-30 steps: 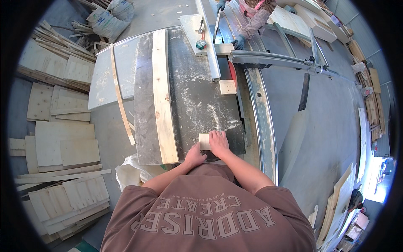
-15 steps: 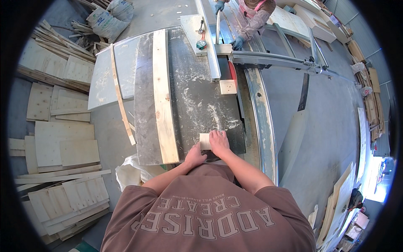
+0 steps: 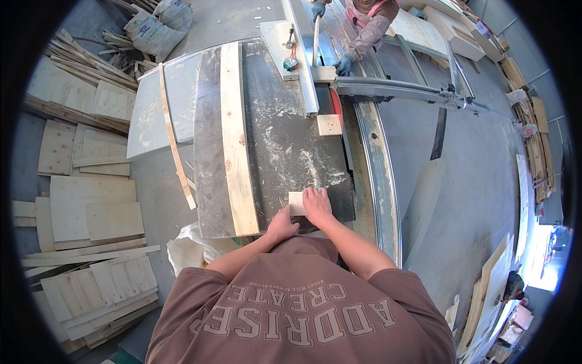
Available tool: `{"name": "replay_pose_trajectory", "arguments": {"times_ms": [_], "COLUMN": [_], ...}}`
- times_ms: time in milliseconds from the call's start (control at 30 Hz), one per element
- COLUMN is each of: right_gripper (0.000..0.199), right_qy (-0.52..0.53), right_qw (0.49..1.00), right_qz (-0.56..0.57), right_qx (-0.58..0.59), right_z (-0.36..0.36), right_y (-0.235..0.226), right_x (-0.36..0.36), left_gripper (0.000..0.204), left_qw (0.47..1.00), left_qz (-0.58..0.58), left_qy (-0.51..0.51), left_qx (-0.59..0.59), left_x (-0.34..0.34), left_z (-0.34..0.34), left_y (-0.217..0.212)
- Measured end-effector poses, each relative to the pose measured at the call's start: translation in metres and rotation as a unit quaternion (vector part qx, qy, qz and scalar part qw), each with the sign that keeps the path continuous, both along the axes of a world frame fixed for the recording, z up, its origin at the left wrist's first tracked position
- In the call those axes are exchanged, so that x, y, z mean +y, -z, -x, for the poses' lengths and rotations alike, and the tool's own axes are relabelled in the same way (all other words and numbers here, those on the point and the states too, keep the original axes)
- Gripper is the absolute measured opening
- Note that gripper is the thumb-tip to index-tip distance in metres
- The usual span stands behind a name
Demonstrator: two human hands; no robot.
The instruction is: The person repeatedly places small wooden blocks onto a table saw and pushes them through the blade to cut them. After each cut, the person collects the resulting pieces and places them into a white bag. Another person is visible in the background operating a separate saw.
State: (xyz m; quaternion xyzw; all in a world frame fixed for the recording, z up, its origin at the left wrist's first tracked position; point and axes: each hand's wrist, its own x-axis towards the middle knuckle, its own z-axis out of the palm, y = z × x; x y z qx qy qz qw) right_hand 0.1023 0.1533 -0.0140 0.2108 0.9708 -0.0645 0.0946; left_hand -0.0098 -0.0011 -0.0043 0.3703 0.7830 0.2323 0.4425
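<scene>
At the near edge of the dark saw table (image 3: 279,133) I hold a small, pale, square wood block (image 3: 296,202) between both hands. My left hand (image 3: 282,224) is closed against its near left corner, partly hiding it. Over the block's right side lies my right hand (image 3: 316,205), its fingers wrapped round that edge. Farther up the table, another wood block (image 3: 330,125) rests beside a red strip (image 3: 336,104) at the saw slot. A long pine board (image 3: 235,139) lies lengthwise to the left of my hands.
Across the table a co-worker's gloved hand (image 3: 344,64) is at a wood piece (image 3: 323,74) by the metal fence (image 3: 308,85). A sliding crossbeam (image 3: 394,89) spans the right. A tape measure (image 3: 290,64) lies on a board. Stacked panels (image 3: 91,206) line the left floor.
The sliding crossbeam and the co-worker's near glove have shifted slightly toward me. My hands and the block between them stay in place.
</scene>
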Motion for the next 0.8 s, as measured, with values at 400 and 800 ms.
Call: {"name": "replay_pose_trajectory", "arguments": {"times_ms": [400, 800], "right_gripper": [0.067, 0.062], "right_qy": [0.001, 0.0], "right_qw": [1.0, 1.0], "right_qz": [-0.005, 0.002], "right_qx": [0.007, 0.01], "right_z": [0.001, 0.001], "right_y": [0.002, 0.0], "right_x": [0.0, 0.001], "left_gripper": [0.085, 0.082], "left_qw": [1.0, 1.0], "left_qz": [0.016, 0.015], "left_qy": [0.007, 0.0], "left_qx": [-0.002, -0.006], "left_x": [0.001, 0.002], "left_z": [0.002, 0.001], "left_y": [0.004, 0.007]}}
